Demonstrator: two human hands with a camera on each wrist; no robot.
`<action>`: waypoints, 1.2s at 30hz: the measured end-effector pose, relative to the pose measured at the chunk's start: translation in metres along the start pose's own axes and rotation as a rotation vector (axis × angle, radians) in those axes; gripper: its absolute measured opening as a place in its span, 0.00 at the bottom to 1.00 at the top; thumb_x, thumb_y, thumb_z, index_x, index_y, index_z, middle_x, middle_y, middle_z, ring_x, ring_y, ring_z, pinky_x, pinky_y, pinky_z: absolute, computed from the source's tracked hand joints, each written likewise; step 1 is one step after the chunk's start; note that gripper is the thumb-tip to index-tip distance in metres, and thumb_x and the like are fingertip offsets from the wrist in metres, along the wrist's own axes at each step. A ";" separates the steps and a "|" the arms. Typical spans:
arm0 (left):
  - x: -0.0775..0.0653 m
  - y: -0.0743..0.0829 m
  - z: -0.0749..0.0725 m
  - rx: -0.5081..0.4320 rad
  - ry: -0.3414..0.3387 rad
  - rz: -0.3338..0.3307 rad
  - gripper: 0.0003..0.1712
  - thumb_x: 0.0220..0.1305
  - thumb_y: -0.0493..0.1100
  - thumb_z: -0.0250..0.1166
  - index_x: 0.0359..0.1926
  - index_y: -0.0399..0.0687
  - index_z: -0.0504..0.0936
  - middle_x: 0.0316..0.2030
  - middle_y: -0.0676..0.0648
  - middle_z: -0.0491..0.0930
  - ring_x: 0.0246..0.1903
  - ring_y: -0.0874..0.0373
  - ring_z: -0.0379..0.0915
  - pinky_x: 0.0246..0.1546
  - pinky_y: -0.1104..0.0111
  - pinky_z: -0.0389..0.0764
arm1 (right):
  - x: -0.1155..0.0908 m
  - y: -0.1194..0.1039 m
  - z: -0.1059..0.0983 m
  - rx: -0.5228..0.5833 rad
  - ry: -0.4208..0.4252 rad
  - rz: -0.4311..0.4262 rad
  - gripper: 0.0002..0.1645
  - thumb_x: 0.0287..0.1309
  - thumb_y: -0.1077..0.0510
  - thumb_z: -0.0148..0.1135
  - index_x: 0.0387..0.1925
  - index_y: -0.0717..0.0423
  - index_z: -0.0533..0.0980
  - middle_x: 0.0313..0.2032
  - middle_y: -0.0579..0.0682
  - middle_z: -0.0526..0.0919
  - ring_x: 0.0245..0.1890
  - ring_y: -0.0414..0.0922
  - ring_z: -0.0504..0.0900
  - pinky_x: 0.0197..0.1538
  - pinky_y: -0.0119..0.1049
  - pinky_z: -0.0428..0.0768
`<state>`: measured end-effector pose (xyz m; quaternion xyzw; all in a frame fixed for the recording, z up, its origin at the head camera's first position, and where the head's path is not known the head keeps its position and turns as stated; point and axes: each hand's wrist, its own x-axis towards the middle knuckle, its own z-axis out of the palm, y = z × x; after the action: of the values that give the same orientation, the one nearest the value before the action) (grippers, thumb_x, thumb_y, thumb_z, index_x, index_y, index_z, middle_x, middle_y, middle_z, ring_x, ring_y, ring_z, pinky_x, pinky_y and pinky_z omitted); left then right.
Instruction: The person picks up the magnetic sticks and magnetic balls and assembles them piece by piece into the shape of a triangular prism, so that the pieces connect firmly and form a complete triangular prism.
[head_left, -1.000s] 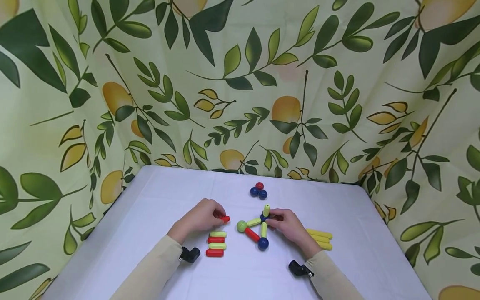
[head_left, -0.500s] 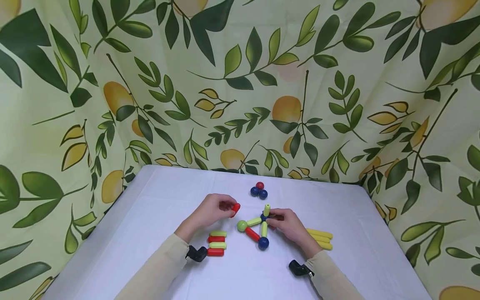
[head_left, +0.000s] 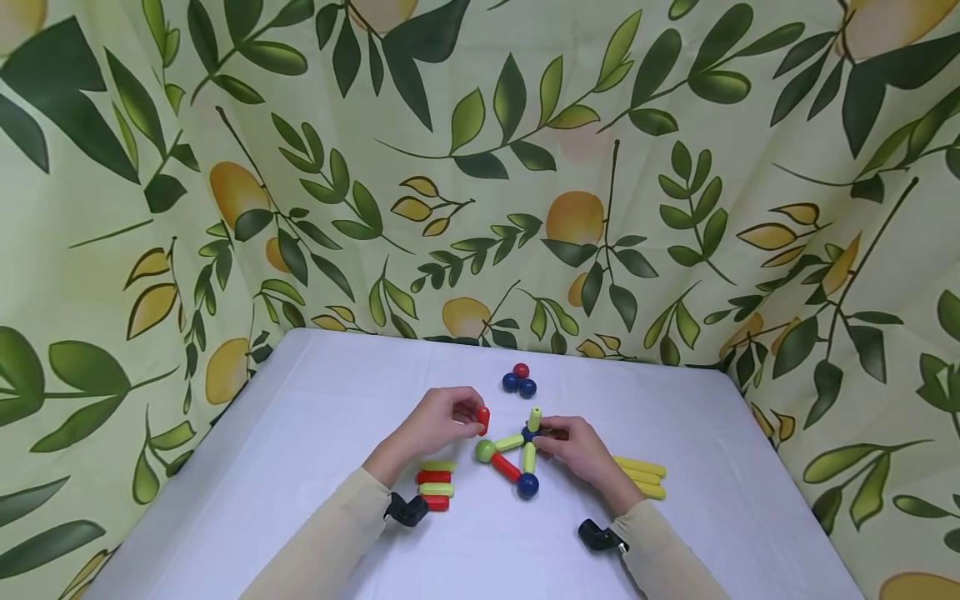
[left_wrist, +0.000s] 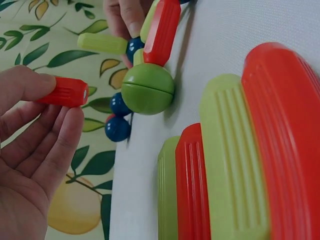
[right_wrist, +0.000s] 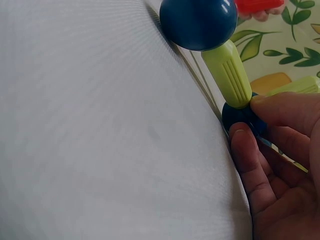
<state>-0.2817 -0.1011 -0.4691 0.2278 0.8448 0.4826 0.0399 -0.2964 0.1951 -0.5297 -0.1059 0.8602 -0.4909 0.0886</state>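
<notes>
Between thumb and fingers my left hand (head_left: 442,418) pinches a short red rod (head_left: 483,421), held upright just above the green ball (head_left: 485,451). That ball is one corner of a flat triangle, whose other two corners are a near blue ball (head_left: 528,486) and a far blue ball (right_wrist: 235,118). One red rod (head_left: 506,467) and two light green rods join the corners. My right hand (head_left: 576,446) grips the far blue ball, which is partly covered by the fingers. From it a light green rod (head_left: 535,418) stands upright.
Left of the triangle lies a row of red and light green rods (head_left: 437,489). Several yellow rods (head_left: 642,477) lie beside the right wrist. Farther back sit two blue balls (head_left: 511,382) and a red ball (head_left: 521,370). A patterned cloth (head_left: 480,250) hangs behind the white table (head_left: 337,375).
My left hand has carried the red rod up from near the rod row, rightward towards the green ball, turning it from lying to upright. The right hand stays on the far blue ball.
</notes>
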 end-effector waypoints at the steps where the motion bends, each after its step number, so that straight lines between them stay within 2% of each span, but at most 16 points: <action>1: 0.000 0.001 0.001 0.006 -0.004 -0.005 0.09 0.67 0.33 0.76 0.44 0.47 0.86 0.37 0.56 0.86 0.40 0.60 0.83 0.50 0.68 0.85 | 0.001 0.000 0.000 -0.003 0.002 0.002 0.20 0.69 0.59 0.74 0.60 0.58 0.87 0.43 0.48 0.88 0.36 0.46 0.83 0.42 0.39 0.82; 12: 0.000 0.001 0.005 0.038 -0.041 -0.060 0.10 0.67 0.35 0.77 0.45 0.52 0.87 0.38 0.58 0.85 0.41 0.60 0.82 0.49 0.68 0.84 | 0.002 -0.001 -0.001 0.005 -0.002 -0.008 0.20 0.68 0.59 0.75 0.59 0.59 0.87 0.44 0.49 0.89 0.36 0.47 0.84 0.42 0.38 0.82; 30: -0.001 -0.007 0.013 0.063 -0.051 -0.056 0.11 0.67 0.34 0.77 0.45 0.53 0.87 0.36 0.58 0.84 0.40 0.59 0.82 0.47 0.68 0.84 | 0.000 -0.001 0.000 0.010 0.002 0.013 0.20 0.69 0.60 0.74 0.60 0.58 0.86 0.45 0.49 0.89 0.37 0.47 0.84 0.43 0.39 0.83; 36: -0.004 -0.005 0.009 0.081 -0.091 -0.078 0.12 0.67 0.36 0.77 0.48 0.53 0.89 0.38 0.58 0.85 0.42 0.60 0.82 0.49 0.67 0.85 | -0.001 -0.001 0.001 0.018 -0.004 0.014 0.21 0.69 0.60 0.74 0.61 0.59 0.86 0.45 0.49 0.88 0.37 0.47 0.84 0.44 0.39 0.83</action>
<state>-0.2777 -0.0981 -0.4787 0.2176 0.8692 0.4352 0.0876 -0.2954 0.1943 -0.5295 -0.1001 0.8563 -0.4978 0.0948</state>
